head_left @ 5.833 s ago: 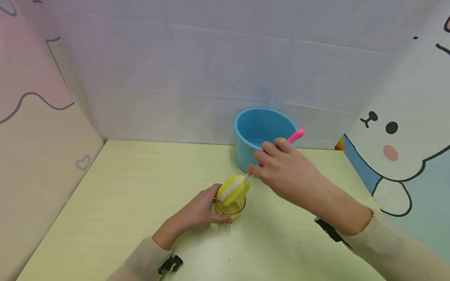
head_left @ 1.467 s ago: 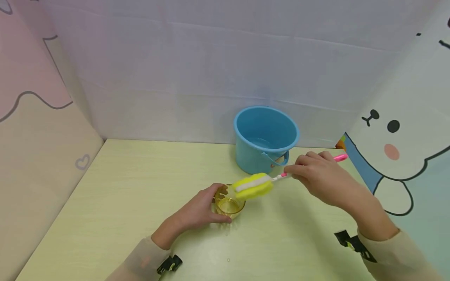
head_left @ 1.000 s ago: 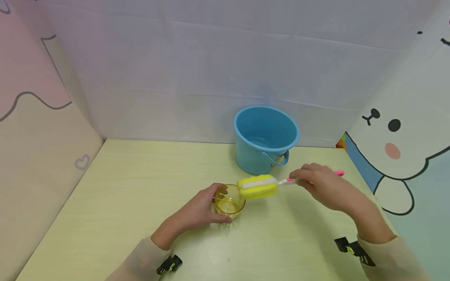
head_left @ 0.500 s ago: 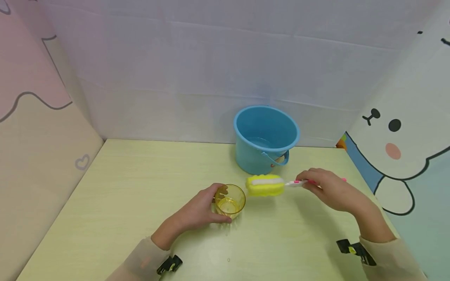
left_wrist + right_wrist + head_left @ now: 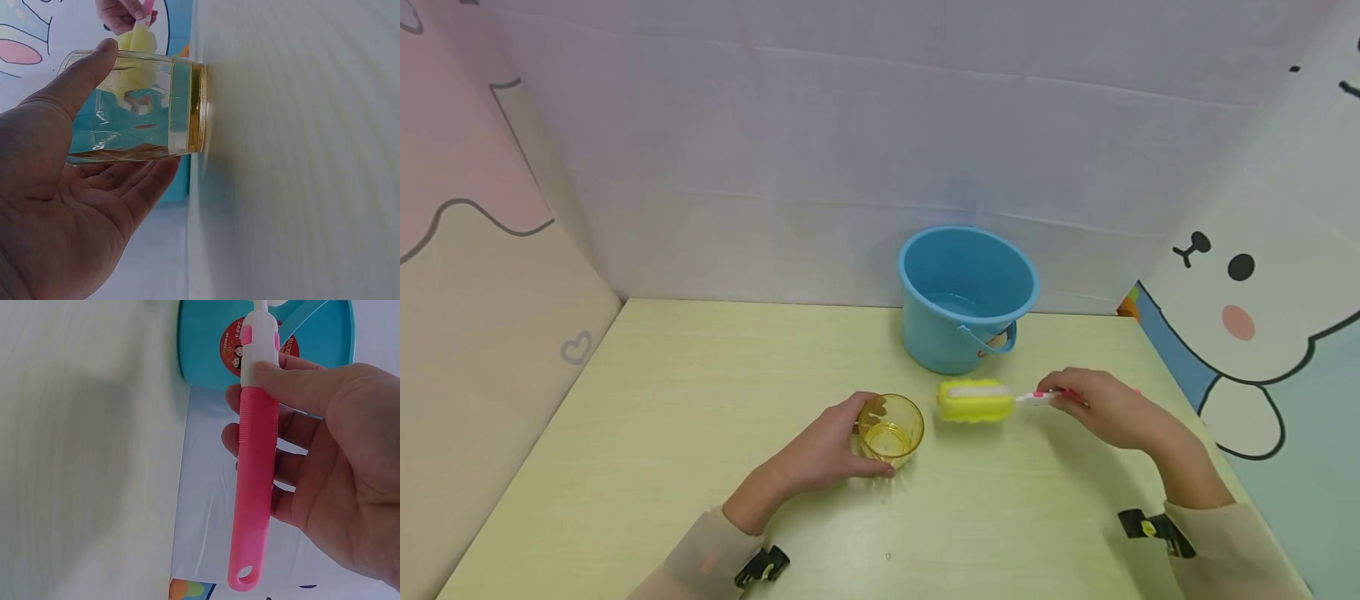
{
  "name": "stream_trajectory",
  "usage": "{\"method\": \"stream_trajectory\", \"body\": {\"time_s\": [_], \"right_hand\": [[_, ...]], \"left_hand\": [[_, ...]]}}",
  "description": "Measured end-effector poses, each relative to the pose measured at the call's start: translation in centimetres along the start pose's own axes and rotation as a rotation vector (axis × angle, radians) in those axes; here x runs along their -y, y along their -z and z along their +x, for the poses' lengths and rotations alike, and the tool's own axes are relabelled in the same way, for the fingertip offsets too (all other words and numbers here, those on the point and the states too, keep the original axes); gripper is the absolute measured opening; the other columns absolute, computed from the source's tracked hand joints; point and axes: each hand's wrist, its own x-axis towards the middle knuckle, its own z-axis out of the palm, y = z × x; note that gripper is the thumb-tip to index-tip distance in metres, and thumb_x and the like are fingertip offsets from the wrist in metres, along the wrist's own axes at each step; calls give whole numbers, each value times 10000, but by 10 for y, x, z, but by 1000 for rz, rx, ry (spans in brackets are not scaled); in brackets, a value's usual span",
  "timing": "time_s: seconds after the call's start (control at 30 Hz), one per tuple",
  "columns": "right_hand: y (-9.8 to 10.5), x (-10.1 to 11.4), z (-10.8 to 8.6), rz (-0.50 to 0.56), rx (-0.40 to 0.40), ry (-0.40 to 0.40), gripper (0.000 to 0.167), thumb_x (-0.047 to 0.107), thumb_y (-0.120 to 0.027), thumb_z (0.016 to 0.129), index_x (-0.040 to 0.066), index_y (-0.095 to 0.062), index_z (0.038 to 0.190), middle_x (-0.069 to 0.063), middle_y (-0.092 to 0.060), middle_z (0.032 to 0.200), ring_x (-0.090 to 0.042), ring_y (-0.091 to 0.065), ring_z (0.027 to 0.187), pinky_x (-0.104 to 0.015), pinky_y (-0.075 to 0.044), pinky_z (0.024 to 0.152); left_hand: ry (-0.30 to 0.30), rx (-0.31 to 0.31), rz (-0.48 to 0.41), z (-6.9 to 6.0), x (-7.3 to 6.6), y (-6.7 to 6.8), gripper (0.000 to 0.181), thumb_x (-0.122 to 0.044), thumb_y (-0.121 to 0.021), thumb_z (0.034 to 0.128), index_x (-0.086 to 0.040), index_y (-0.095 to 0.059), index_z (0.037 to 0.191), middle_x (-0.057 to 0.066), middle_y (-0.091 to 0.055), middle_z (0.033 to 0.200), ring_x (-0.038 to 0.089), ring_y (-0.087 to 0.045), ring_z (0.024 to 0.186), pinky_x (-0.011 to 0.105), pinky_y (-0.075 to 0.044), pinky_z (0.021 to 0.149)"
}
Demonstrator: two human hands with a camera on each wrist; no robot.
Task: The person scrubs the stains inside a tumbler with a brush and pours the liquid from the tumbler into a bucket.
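On the table (image 5: 700,383), in the head view, a yellow glass (image 5: 891,429) is gripped by the left hand (image 5: 827,448), seemingly for steadiness; just beside it, near a blue bucket (image 5: 943,342), a sponge brush (image 5: 992,402) is held by the right hand (image 5: 1097,408). In the left wrist view, the glass's amber base (image 5: 198,107), foreshortened from above, is shown side-on. In the right wrist view, fingers are seen wrapped round the pink handle (image 5: 254,462), probably for control, and a red label (image 5: 231,347) is revealed more fully.

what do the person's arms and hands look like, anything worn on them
The left hand and right hand wear no gloves. The left sleeve and right sleeve are long and pale beige. Beside them show a left black piece and right black piece, each with a small yellow-green mark.
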Motion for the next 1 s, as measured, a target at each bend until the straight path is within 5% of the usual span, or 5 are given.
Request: {"method": "stream_trajectory", "body": {"time_s": [0.47, 1.0], "right_hand": [[-18, -29, 2, 22, 57, 10, 186, 60, -689, 1025, 142, -733, 1186, 57, -710, 1121, -168, -635, 1002, -421, -586, 895], [-33, -38, 5, 44, 92, -5, 181, 61, -690, 1026, 169, -724, 1167, 74, -691, 1073, -169, -599, 963, -444, -567, 899]], "left_hand": [[2, 0, -9, -1, 0, 0, 955, -359, -977, 778, -62, -462, 1525, 89, -609, 1418, 250, -591, 1294, 471, -478, 1106], [14, 3, -2, -1, -2, 0, 964, -370, -979, 774, -69, -460, 1528, 90, -608, 1421, 255, -585, 1303, 467, -471, 1116]]}}
